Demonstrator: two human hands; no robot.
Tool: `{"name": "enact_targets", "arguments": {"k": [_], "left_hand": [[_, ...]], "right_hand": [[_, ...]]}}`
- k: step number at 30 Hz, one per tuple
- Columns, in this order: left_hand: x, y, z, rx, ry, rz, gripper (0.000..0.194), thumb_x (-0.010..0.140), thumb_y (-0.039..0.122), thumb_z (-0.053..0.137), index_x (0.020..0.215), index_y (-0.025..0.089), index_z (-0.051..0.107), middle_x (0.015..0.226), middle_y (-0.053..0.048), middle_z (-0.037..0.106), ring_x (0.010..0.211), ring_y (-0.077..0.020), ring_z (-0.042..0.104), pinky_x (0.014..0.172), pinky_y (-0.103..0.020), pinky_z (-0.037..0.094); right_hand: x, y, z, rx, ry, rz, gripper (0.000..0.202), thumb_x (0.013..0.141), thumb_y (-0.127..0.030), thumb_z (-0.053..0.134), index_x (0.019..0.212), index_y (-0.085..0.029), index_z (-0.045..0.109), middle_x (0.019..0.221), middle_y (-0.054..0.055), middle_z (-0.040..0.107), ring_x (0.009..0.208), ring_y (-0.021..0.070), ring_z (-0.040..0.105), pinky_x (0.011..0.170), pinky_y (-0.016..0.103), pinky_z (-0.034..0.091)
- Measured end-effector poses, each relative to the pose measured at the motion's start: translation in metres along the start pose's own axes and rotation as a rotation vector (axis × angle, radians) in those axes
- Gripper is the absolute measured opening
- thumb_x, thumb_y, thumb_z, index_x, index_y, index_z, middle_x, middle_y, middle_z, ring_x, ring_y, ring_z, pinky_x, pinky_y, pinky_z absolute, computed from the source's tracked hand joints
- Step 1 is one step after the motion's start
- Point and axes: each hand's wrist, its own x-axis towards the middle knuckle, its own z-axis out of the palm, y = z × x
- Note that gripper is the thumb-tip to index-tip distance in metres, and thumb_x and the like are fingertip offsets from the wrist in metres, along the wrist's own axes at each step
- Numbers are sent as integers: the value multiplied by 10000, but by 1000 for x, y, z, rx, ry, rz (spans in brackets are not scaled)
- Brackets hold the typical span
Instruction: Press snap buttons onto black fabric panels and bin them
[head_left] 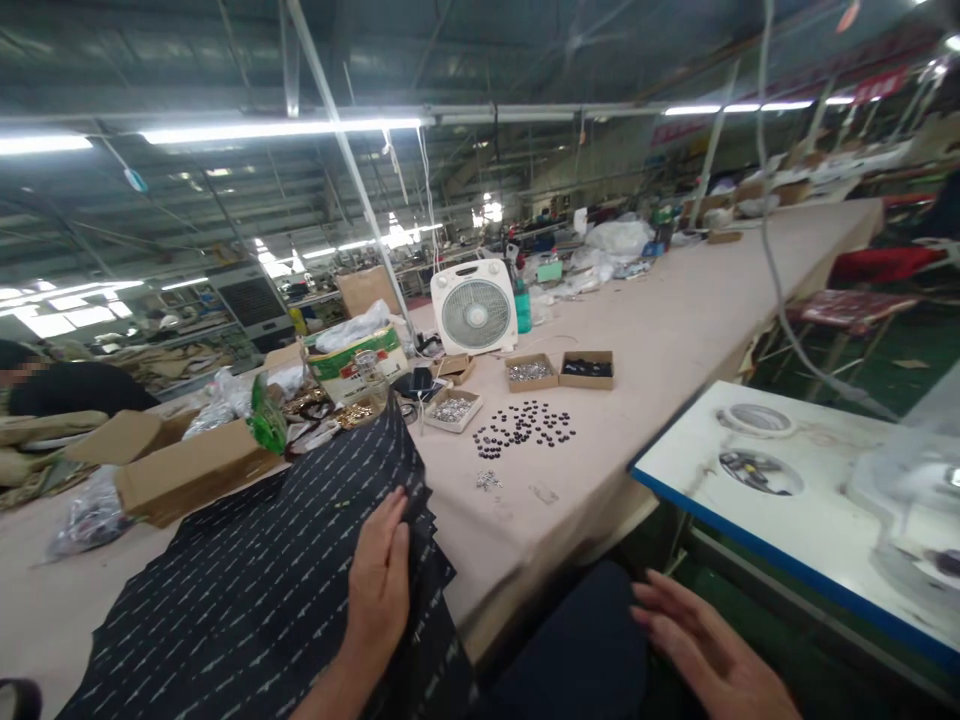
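A dark fabric [247, 570] with rows of small white marks and zigzag edges is spread over the table's near left. My left hand [381, 580] lies on it near its right edge, fingers stretched out. Off the table's front edge, my right hand [709, 645] hangs in the air with its fingers apart and nothing in it. Between the hands is a dark navy surface [577, 640], perhaps clothing on my leg. Beyond the fabric, many small black round pieces [525, 425] lie scattered on the table, with a small pile of silvery pieces [487, 480] nearer to me.
Small boxes of metal pieces [531, 373] and black pieces [587, 369] stand before a white fan [476, 308]. An opened carton [199, 475] is at left, near a person in dark clothing [82, 380]. A white machine table [810, 510] with a blue edge borders the right.
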Motion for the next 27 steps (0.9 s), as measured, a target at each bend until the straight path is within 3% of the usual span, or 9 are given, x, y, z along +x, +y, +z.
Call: {"name": "enact_targets", "arguments": {"k": [3, 7, 10, 13, 15, 17, 20, 24, 27], "left_hand": [[-28, 56, 33, 23, -146, 345, 466, 975, 183, 433, 1427, 288, 477, 1444, -55, 560, 1391, -235, 454, 1150, -506, 419], [-53, 107, 55, -37, -448, 588, 580, 903, 258, 565, 1463, 215, 420, 1449, -132, 538, 1392, -313, 441, 1105, -542, 473], [-43, 119, 44, -125, -371, 714, 590, 859, 236, 624, 1422, 228, 445, 1446, -126, 531, 1410, -311, 410, 1098, -506, 485], [-6, 116, 29, -61, -201, 673, 694, 838, 215, 686, 1461, 253, 384, 1514, -121, 448, 1450, -325, 345, 1165, -546, 389], [28, 113, 27, 27, -155, 647, 853, 823, 365, 733, 1527, 211, 276, 1587, -151, 332, 1481, -355, 276, 1194, -573, 318], [59, 112, 36, 77, -228, 657, 1043, 763, 551, 748, 1558, 169, 192, 1622, -173, 252, 1500, -378, 217, 1217, -588, 239], [88, 117, 59, 54, -621, 566, 1111, 648, 687, 761, 1510, 136, 330, 1546, -187, 403, 1433, -395, 348, 1207, -573, 235], [86, 129, 83, -165, -1349, 338, 435, 841, 521, 633, 1144, 212, 669, 1101, -49, 726, 1002, -245, 665, 897, -344, 513], [72, 142, 88, -208, -1416, 362, 258, 926, 392, 514, 905, 205, 691, 898, -12, 720, 840, -189, 655, 750, -274, 479]], "right_hand": [[2, -32, 46, 190, -282, -59, 830, 737, -657, 707, 1416, -208, 542, 1338, 186, 633, 1151, 335, 659, 971, 467, 549], [11, -63, 64, 59, -211, -116, 578, 798, -493, 715, 1307, -230, 638, 1248, 103, 693, 1152, 312, 642, 1045, 459, 475], [16, -58, 38, 110, -109, -78, 401, 871, -501, 639, 1127, -205, 723, 1067, 82, 744, 991, 293, 680, 918, 407, 524], [13, -44, -2, 188, -5, -37, 404, 837, -532, 690, 1048, -191, 736, 971, 77, 740, 927, 286, 663, 807, 366, 528], [6, -36, -25, 210, 15, -21, 388, 826, -531, 708, 1002, -186, 736, 929, 68, 729, 895, 269, 647, 784, 354, 518], [-1, -29, -42, 195, 10, -8, 351, 843, -517, 694, 943, -182, 728, 877, 49, 712, 848, 241, 635, 771, 342, 509], [-9, -19, -63, 125, -8, 40, 319, 875, -484, 656, 947, -177, 713, 866, 41, 706, 821, 226, 646, 777, 346, 516], [-26, -25, -84, -185, 108, 11, 448, 859, -437, 653, 1233, -191, 645, 1153, 103, 701, 1030, 294, 666, 936, 448, 515], [-44, -60, -83, -631, 341, -292, 674, 831, -383, 687, 1452, -234, 473, 1465, 121, 511, 1340, 343, 479, 1136, 533, 348]]}}
